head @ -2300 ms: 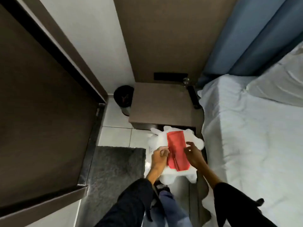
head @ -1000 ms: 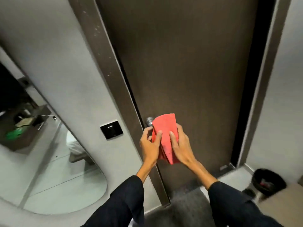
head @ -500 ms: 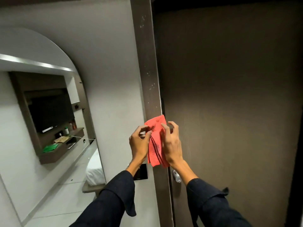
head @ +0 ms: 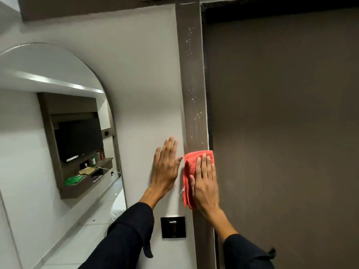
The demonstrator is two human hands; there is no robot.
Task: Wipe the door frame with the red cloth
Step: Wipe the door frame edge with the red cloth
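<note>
A dark brown door frame [head: 192,84] runs upright through the middle of the view, flecked with pale specks along its upper part. My right hand [head: 205,183] lies flat on the folded red cloth [head: 189,167], pressing it against the frame at about mid height. The cloth's top edge and left side show around my fingers. My left hand [head: 165,169] rests flat on the white wall just left of the frame, fingers spread, holding nothing.
The closed brown door [head: 281,123] fills the right side. A black switch plate [head: 173,227] sits on the white wall [head: 139,90] below my hands. An arched mirror [head: 58,133] on the left reflects a TV shelf and bed.
Both hands held the cloth in front of the frame half a second ago. Now my left hand has let go and lies on the wall, and my right hand presses the cloth flat on the frame.
</note>
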